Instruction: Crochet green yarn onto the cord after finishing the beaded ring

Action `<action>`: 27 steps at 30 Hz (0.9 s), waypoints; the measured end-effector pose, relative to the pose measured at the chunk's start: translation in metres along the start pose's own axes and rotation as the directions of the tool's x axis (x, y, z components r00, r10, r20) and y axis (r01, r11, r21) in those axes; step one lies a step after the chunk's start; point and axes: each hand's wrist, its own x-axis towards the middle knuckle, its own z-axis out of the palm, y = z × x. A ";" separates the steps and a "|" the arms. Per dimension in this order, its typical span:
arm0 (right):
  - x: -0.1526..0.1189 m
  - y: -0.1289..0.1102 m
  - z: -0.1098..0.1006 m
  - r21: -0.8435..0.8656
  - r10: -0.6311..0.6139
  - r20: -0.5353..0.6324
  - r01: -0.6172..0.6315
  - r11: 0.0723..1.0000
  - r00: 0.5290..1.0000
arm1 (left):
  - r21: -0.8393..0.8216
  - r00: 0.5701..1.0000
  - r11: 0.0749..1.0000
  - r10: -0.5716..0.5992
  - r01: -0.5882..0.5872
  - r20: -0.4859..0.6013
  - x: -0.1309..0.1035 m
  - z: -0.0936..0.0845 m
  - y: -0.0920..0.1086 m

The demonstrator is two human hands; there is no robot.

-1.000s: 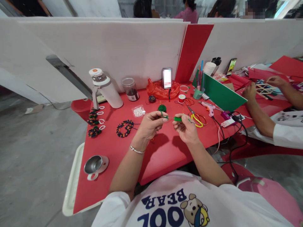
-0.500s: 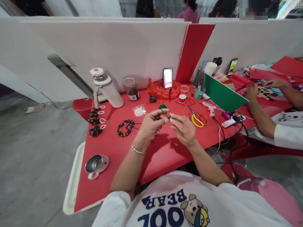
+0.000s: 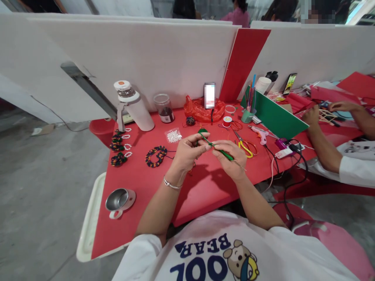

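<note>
My left hand (image 3: 190,150) is closed in a pinch on green yarn (image 3: 205,137), which runs across its fingers. A green ball of yarn (image 3: 202,131) sits just beyond it on the table. My right hand (image 3: 233,158) grips a crochet hook (image 3: 226,155) with a green handle; a thin end sticks out towards the wrist. The fingertips of both hands nearly meet where the yarn passes between them. Left of the hands lies a braided dark multicoloured yarn loop (image 3: 156,157), and beyond it a small bag of white beads (image 3: 174,136).
Scissors (image 3: 245,148), a pink glue gun (image 3: 260,134) and a power strip (image 3: 288,150) lie to the right. A flask (image 3: 136,109), a jar (image 3: 164,109) and a phone (image 3: 209,95) stand at the back. A metal cup (image 3: 120,201) is near left. A co-worker's arms (image 3: 324,144) reach in at right.
The green-handled crochet hook now shows in my right hand, where it was not visible before. The yarn stretches straighter between my hands. The view has shifted slightly.
</note>
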 end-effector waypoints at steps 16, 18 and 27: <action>0.001 -0.005 0.006 -0.229 -0.143 -0.006 0.138 0.964 0.990 | 0.190 0.968 0.951 0.251 -0.242 -0.026 0.002 0.000 -0.015; 0.003 -0.005 0.006 -0.225 -0.149 0.005 0.147 0.963 0.989 | 0.215 0.970 0.948 0.244 -0.236 -0.010 0.001 -0.001 -0.016; 0.026 -0.001 -0.021 -0.154 -0.184 0.408 0.266 0.952 0.894 | 0.282 0.971 0.935 0.234 -0.215 -0.038 0.001 -0.013 -0.007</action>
